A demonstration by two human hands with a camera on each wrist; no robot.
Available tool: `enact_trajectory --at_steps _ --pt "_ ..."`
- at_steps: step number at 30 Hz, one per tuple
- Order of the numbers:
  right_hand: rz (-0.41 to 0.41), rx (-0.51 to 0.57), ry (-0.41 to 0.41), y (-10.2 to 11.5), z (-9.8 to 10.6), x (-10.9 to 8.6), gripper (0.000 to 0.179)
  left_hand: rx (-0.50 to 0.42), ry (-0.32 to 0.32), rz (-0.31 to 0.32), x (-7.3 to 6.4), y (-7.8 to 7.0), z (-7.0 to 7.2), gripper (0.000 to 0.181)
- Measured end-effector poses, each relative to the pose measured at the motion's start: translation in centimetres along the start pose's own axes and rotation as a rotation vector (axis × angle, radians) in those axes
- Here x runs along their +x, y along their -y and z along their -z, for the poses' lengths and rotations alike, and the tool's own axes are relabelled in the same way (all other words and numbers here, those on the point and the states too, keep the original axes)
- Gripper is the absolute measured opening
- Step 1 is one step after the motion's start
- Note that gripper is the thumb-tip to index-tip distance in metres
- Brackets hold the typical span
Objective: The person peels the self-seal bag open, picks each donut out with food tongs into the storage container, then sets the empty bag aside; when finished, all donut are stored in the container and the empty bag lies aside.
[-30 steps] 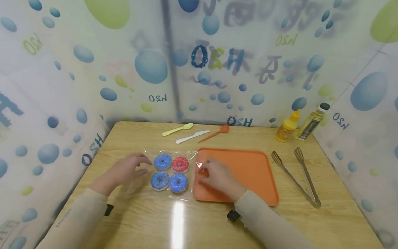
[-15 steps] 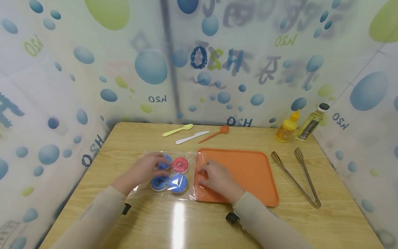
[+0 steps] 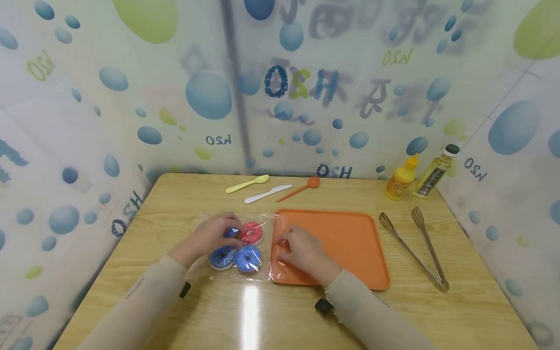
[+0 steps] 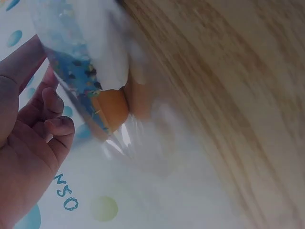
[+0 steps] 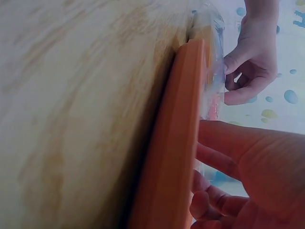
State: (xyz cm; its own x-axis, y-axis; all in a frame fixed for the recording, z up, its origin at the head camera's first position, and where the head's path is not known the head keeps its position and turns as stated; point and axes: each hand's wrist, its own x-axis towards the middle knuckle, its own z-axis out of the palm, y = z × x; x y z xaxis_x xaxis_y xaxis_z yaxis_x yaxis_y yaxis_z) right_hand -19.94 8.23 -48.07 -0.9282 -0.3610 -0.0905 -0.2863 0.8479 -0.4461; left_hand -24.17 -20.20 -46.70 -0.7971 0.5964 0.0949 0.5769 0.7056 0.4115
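A clear plastic bag (image 3: pixel 267 270) lies flat with doughnuts in it, its right end over the orange tray (image 3: pixel 345 248). One doughnut is red-iced (image 3: pixel 252 234); two blue-iced ones, a speckled doughnut (image 3: pixel 222 258) and a lighter doughnut (image 3: pixel 248 258), lie below. My left hand (image 3: pixel 210 237) partly covers another blue doughnut (image 3: pixel 230 232), its thumb and forefinger curved and apart, tips at the bag. Over the tray's left rim, my right hand (image 3: pixel 303 252) has thumb and forefinger apart at the bag's right end. Whether either hand nips the film is hard to see.
Behind the bag lie a yellow spoon (image 3: pixel 247 184), a white knife (image 3: pixel 268 194) and an orange spoon (image 3: pixel 302 188). Metal tongs (image 3: pixel 415 253) lie spread right of the tray. A yellow squeeze bottle (image 3: pixel 401 180) and an oil bottle (image 3: pixel 435 172) stand at the back right.
My left hand has moved right from the bag's left edge to over the upper-left blue doughnut. My right hand stays at the bag's right end.
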Motion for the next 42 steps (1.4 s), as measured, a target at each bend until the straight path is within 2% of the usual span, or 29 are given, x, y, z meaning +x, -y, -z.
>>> enact_trajectory --at_steps 7,13,18,24,29,35,42 --pt "0.032 -0.029 -0.017 0.1 0.0 -0.1 0.036 -0.015 0.011 0.019 0.7 0.0 -0.3 0.024" --pt "0.062 -0.043 -0.034 -0.1 -0.1 -0.1 0.034 0.007 -0.029 -0.007 0.9 0.2 -0.5 0.015" --pt "0.054 -0.028 -0.031 -0.1 -0.2 0.0 0.035 0.042 -0.064 -0.044 0.9 0.2 -0.7 0.009" --pt "0.045 -0.013 -0.028 -0.2 -0.3 0.0 0.037 0.074 -0.078 -0.035 0.7 -0.1 -0.7 0.003" --pt "0.046 -0.011 -0.041 -0.3 -0.4 0.0 0.038 0.053 -0.103 -0.01 0.5 -0.5 -0.3 0.003" --pt "0.06 -0.024 -0.058 -0.4 -0.4 0.0 0.037 0.019 -0.158 -0.029 0.1 -0.7 0.4 0.003" --pt "0.027 0.009 -0.04 -0.3 -0.4 -0.2 0.038 -0.007 -0.165 0.002 -0.3 -0.9 1.3 0.004"
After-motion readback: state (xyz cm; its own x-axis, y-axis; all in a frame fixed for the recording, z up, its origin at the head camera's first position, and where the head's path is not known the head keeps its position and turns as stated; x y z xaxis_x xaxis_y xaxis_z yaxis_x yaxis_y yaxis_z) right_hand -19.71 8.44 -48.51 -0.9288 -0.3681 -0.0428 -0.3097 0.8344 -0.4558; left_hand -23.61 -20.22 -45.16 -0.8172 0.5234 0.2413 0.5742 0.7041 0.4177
